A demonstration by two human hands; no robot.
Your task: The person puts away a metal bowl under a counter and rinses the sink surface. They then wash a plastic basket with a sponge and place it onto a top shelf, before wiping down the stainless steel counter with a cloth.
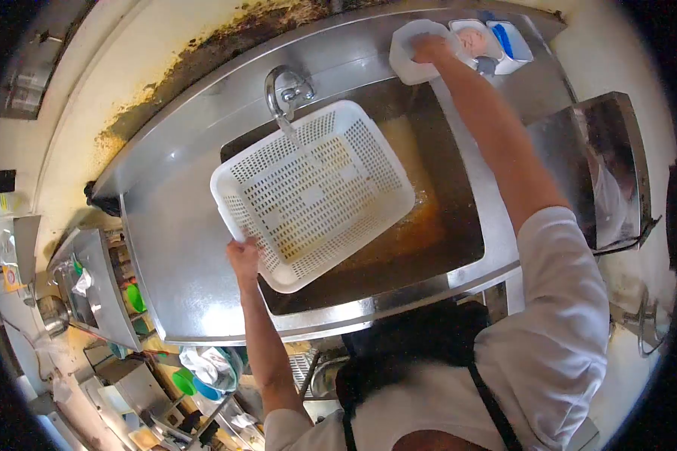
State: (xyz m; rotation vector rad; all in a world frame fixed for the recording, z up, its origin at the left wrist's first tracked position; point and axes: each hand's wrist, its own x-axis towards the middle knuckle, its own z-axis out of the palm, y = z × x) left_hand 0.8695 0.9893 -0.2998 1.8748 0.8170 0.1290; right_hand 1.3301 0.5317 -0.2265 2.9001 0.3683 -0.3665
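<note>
A white perforated basket (312, 197) is tilted over the sink (451, 252), beneath the tap (280, 94), and water runs from the spout into it. My left hand (244, 259) grips the basket's near left rim, fingers closed round it. At the back right of the counter, my right hand (429, 49) reaches inside a white translucent tub (411, 73). Its fingers are partly hidden there, and whether they hold anything cannot be made out.
Right of the tub are a container with pinkish contents (472, 41) and one with a blue item (510, 39). A metal box-like fixture (617, 165) stands at the right. Shelves with green bowls (135, 298) are at the lower left.
</note>
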